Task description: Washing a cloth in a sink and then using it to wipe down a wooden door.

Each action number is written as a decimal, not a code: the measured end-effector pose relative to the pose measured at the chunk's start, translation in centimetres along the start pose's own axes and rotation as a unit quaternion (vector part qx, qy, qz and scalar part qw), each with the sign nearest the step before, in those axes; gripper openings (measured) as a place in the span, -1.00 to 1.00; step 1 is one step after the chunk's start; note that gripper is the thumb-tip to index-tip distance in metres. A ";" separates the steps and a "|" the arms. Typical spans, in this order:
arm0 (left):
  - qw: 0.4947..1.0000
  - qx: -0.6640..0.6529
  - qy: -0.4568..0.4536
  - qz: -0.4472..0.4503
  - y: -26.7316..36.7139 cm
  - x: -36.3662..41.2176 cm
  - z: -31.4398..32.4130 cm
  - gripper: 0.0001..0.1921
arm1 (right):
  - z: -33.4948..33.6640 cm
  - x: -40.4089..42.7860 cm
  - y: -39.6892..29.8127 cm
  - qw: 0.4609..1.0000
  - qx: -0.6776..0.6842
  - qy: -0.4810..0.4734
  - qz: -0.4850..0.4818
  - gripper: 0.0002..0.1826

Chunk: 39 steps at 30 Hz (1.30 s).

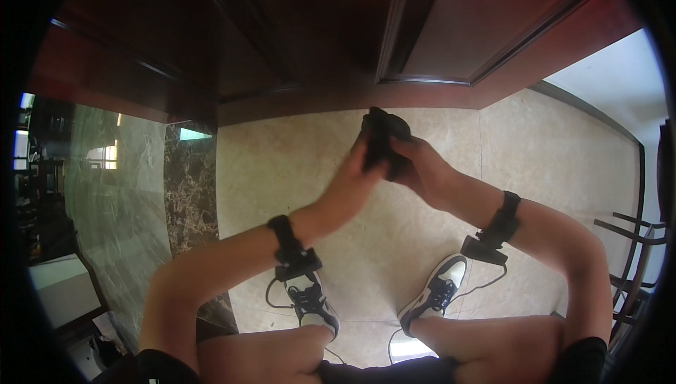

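Observation:
A small black object (381, 141), too dark and blurred to identify, is held between both hands near the foot of a dark red wooden panelled door or cabinet front. My left hand (367, 159) grips its left side, partly blurred. My right hand (417, 165) wraps its right side, thumb across the top. Each forearm wears a black strap with a black device, the left one (296, 252) and the right one (491, 236), with thin cables hanging down.
The dark red wooden panels (327, 30) rise in front. Beige floor tiles (296, 173) lie below, bordered on the left by a brown marble strip (190, 188). My sneakers (435, 294) stand on the tiles. A metal rack or chair frame (639, 257) is at far right, a white box (66, 289) at far left.

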<state>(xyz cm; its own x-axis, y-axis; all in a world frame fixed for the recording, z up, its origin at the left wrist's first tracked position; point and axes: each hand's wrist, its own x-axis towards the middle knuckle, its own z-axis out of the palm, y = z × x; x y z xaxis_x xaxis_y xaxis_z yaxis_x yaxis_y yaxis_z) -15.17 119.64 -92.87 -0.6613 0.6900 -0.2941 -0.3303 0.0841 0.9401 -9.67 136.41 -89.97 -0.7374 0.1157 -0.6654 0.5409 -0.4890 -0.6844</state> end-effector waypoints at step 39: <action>0.983 -0.027 -0.115 -0.142 0.3 -0.7 -4.3 -0.54 | -6.7 -0.8 1.8 0.969 -0.144 -0.195 0.040 -0.36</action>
<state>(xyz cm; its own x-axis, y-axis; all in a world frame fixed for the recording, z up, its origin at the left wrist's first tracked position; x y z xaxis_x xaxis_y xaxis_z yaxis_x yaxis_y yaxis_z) -17.64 116.09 -93.10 -0.3696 0.7892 -0.4904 -0.5194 0.2622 0.8133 -5.37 141.23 -92.66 -0.7553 -0.2757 -0.5946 0.6513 -0.2155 -0.7275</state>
